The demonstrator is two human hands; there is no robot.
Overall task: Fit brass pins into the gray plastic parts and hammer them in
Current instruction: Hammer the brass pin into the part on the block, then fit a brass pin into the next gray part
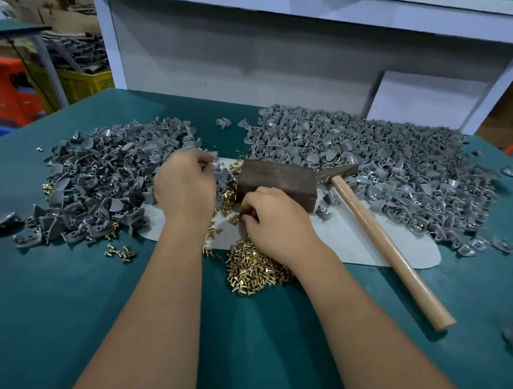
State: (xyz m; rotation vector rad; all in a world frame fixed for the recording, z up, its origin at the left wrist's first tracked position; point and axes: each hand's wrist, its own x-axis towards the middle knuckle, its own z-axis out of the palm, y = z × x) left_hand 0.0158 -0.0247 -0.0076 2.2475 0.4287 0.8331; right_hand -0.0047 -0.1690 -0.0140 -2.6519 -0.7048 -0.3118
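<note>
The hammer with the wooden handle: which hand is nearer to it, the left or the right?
The right. The right hand works at the brass pins in front of the dark block, just left of the hammer. The left hand is farther left, beyond the block.

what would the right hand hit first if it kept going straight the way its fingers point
The right hand points up and left across the brass pins. Straight on, its fingertips would probably meet the near left corner of the dark wooden block first, though depth is hard to judge.
</note>
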